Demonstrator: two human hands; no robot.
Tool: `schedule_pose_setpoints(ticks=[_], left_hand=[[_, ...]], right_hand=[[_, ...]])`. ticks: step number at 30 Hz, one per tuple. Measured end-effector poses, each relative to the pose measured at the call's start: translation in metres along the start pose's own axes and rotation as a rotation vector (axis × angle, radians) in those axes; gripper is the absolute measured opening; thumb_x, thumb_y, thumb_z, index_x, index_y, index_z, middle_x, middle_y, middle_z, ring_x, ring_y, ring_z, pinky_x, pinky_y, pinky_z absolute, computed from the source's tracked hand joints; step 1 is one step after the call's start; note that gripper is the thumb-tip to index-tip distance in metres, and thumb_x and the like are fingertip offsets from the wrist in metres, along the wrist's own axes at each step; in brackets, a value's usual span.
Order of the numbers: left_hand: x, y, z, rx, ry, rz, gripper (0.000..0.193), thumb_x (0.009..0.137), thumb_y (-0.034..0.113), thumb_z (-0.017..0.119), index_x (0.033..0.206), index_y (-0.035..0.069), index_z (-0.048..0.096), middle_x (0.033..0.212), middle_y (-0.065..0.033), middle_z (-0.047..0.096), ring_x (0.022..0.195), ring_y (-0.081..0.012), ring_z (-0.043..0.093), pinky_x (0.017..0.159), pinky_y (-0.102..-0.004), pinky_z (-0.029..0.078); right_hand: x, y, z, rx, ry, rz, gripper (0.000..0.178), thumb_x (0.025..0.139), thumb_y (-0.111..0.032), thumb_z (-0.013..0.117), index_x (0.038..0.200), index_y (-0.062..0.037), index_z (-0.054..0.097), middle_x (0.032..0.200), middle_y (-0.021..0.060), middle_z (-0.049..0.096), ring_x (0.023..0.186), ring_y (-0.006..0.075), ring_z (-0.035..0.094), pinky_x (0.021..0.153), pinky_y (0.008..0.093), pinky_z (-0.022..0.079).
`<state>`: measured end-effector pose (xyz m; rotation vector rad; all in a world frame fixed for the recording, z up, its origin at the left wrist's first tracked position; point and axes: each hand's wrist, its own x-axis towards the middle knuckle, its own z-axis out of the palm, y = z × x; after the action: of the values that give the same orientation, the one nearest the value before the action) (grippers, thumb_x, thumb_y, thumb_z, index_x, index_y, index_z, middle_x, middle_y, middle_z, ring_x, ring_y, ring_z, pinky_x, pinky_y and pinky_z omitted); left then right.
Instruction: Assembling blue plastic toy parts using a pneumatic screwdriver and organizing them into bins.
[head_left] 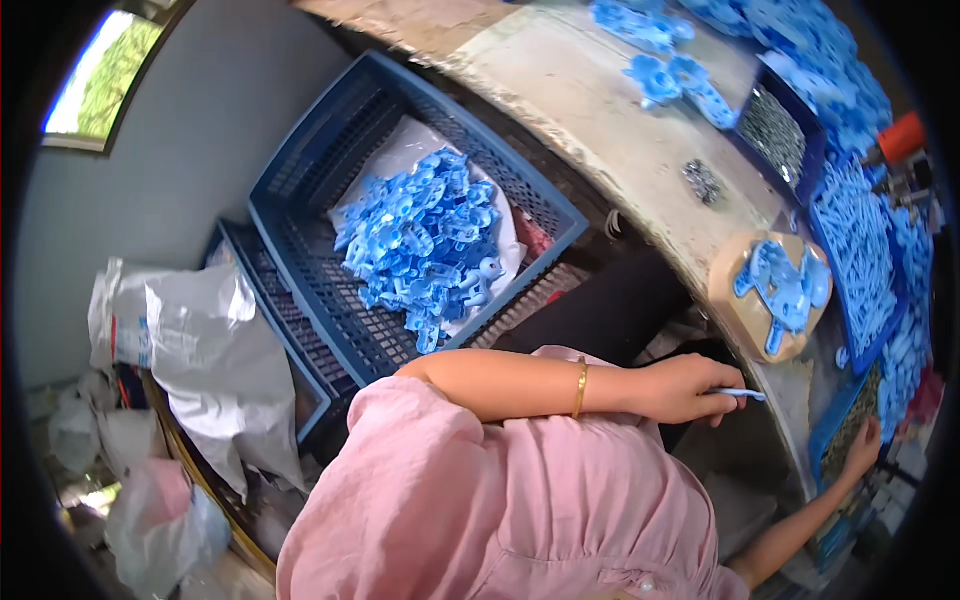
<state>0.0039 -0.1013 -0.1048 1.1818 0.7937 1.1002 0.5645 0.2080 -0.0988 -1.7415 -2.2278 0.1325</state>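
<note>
My left hand (690, 390), below a gold bracelet, pinches a thin light-blue plastic stick (740, 393) just off the table edge. Beside it, a blue moulded plastic part (782, 285) with several arms sits on a round cream-coloured fixture (730, 265). At the far right my right hand (862, 452) dips to a blue tray of small brownish pieces (848, 428). Its fingers look drawn together; whatever they hold is too small to make out. Next to that tray, a blue bin (908, 285) holds many light-blue plastic sticks (853, 240).
A dark blue crate (415, 75) on the left holds a heap of blue plastic parts (420, 230). On the worn table (570, 95) are a bin of metal screws (772, 135), a small screw pile (702, 182) and more blue parts (680, 80). An orange-red tool (900, 138) stands far right.
</note>
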Motion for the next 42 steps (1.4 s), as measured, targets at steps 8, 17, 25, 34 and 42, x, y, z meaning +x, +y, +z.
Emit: schedule_pose_setpoints(ticks=[8, 17, 25, 34, 42], left_hand=[[-0.021, -0.001, 0.001, 0.092, 0.17, 0.19, 0.022, 0.098, 0.025, 0.047, 0.097, 0.005, 0.056, 0.075, -0.0107, 0.06, 0.07, -0.0251, 0.061, 0.066, -0.0389, 0.046], [-0.035, -0.006, 0.002, 0.096, 0.229, 0.175, 0.026, 0.099, 0.028, 0.045, 0.094, 0.004, 0.054, 0.079, -0.0146, 0.061, 0.075, -0.0328, 0.061, 0.069, -0.0428, 0.045], [-0.043, -0.001, 0.007, 0.135, 0.256, 0.304, 0.024, 0.096, 0.024, 0.047, 0.089, 0.004, 0.059, 0.079, -0.0143, 0.065, 0.076, -0.0328, 0.063, 0.068, -0.0436, 0.046], [-0.093, 0.012, -0.005, 0.334, 0.376, 0.282, 0.03, 0.093, 0.032, 0.051, 0.085, 0.004, 0.059, 0.073, -0.0187, 0.063, 0.071, -0.0397, 0.061, 0.064, -0.0488, 0.048], [-0.233, -0.067, -0.086, 0.77, 1.018, -0.193, 0.036, 0.082, 0.037, 0.068, 0.088, 0.003, 0.058, 0.082, -0.0185, 0.064, 0.079, -0.0381, 0.063, 0.068, -0.0479, 0.049]], right_hand=[[0.005, -0.009, -0.03, 0.02, 0.159, 0.124, 0.035, 0.098, -0.03, 0.054, 0.124, -0.0081, 0.059, 0.101, 0.0041, 0.064, 0.07, 0.01, 0.057, 0.066, 0.0228, 0.048], [0.003, -0.146, -0.031, 0.692, -0.124, 0.093, 0.031, 0.098, -0.02, 0.056, 0.126, -0.0064, 0.059, 0.12, 0.0054, 0.06, 0.101, 0.0138, 0.061, 0.085, 0.0239, 0.049], [-0.097, -0.425, -0.023, 0.606, -0.499, -0.131, 0.011, 0.092, -0.006, 0.06, 0.102, -0.002, 0.06, 0.092, 0.0034, 0.063, 0.077, 0.009, 0.061, 0.069, 0.021, 0.048], [-0.114, -0.5, 0.02, 0.689, -0.717, -0.273, 0.01, 0.093, -0.009, 0.06, 0.099, -0.0012, 0.06, 0.088, 0.0033, 0.06, 0.067, 0.0082, 0.056, 0.063, 0.0218, 0.048], [-0.119, -0.51, 0.029, 0.684, -0.696, -0.317, 0.009, 0.094, -0.01, 0.059, 0.099, -0.0025, 0.06, 0.088, 0.002, 0.059, 0.068, 0.0082, 0.055, 0.063, 0.0221, 0.046]])
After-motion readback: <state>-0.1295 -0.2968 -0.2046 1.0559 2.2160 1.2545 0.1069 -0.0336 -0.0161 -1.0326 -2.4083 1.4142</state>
